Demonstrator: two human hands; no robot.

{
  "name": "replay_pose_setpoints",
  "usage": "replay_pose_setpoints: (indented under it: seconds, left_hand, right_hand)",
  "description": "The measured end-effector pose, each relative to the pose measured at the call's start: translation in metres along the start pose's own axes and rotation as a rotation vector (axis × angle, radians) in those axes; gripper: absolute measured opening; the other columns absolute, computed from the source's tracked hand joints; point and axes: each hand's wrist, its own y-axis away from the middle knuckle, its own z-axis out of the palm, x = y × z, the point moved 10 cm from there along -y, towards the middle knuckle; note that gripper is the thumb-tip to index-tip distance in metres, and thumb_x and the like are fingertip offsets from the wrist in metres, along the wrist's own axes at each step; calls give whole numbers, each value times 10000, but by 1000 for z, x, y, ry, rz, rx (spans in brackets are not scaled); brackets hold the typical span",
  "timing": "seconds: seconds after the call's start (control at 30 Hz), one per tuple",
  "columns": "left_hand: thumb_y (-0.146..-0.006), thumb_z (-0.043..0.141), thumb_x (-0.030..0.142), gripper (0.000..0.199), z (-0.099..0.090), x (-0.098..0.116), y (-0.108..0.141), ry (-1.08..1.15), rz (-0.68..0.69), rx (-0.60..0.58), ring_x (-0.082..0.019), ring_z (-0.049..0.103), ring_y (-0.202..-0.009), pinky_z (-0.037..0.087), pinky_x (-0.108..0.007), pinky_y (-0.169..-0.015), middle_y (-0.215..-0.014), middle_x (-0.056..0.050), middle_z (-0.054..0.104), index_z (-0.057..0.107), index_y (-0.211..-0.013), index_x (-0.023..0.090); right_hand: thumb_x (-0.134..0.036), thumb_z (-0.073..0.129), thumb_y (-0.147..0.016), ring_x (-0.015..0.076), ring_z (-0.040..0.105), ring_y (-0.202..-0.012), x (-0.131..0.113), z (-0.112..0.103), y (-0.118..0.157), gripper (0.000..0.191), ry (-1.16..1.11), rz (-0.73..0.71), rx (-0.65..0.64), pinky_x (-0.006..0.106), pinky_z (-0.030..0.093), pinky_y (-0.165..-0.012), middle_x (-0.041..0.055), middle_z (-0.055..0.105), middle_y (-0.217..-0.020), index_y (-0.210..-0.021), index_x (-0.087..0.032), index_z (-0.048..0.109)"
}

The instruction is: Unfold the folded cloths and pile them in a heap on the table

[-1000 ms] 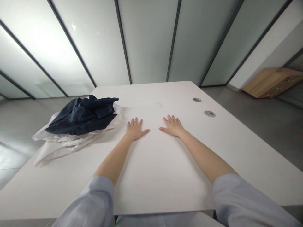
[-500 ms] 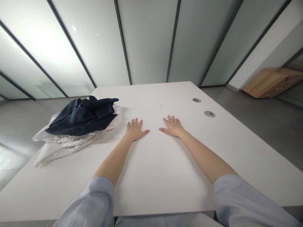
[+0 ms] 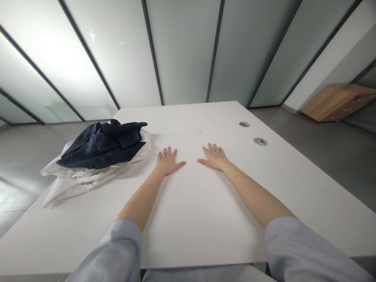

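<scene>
My left hand point(image 3: 167, 161) lies palm down on the white table point(image 3: 202, 219), fingers spread and thumb pointing right. Across a small gap, my right hand point(image 3: 216, 157) rests flat in the same way, its thumb toward the left one. Neither holds anything. To the left of my left hand, and apart from it, is a crumpled pile of cloth. On top is a dark navy garment point(image 3: 102, 145); beneath it a white garment point(image 3: 70, 188) spreads out toward the table's left edge. Folds hide what kind of garments they are.
Two round grommets, a farther one point(image 3: 244, 124) and a nearer one point(image 3: 260, 141), are set in the table's right side. Frosted glass panels point(image 3: 182, 51) with dark frames stand behind the table. A wooden cabinet point(image 3: 335, 102) is on the floor at the far right.
</scene>
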Motion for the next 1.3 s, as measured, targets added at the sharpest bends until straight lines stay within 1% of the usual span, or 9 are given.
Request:
replay_pose_setpoints:
  seconds: [0.37,0.53,0.8,1.03,1.3]
  left_hand:
    - [-810,195,834,972,1,0,-1,0,-5,-14,-379,119,-1474,133,-537,-1163,-1615,-160,131,216,-1549,202]
    - [-820,204,821,955,1,-1,-1,-16,-8,-6,-376,124,-1474,139,-531,-1163,-1615,-152,139,214,-1549,205]
    - [-823,204,821,955,-2,1,2,-9,-8,-11,-378,130,-1472,144,-536,-1161,-1613,-159,141,216,-1548,199]
    - [-819,193,825,963,-1,1,1,-2,-6,-11,-372,120,-1475,134,-535,-1165,-1614,-159,132,219,-1548,196]
    - [-820,199,823,958,-1,1,1,-7,-6,-16,-375,120,-1474,136,-534,-1164,-1615,-151,136,211,-1550,203]
  right_hand:
    - [-837,217,-809,383,96,-1469,-1,-2,2,980,5,-3,-3,527,93,-1162,143,122,-1622,-1555,-201,201]
    - [-841,213,-805,390,89,-1469,0,0,0,983,-3,-11,6,534,75,-1162,131,103,-1627,-1558,-208,190]
    - [-834,225,-814,375,94,-1472,-2,-3,3,981,-1,-6,8,526,100,-1163,159,131,-1617,-1552,-188,215]
    - [-842,215,-807,380,82,-1472,-1,-2,2,987,-7,-1,-3,531,77,-1165,143,114,-1623,-1556,-200,198]
    - [-835,220,-810,375,81,-1473,0,-1,1,981,0,4,-9,523,78,-1167,134,109,-1625,-1558,-202,191]
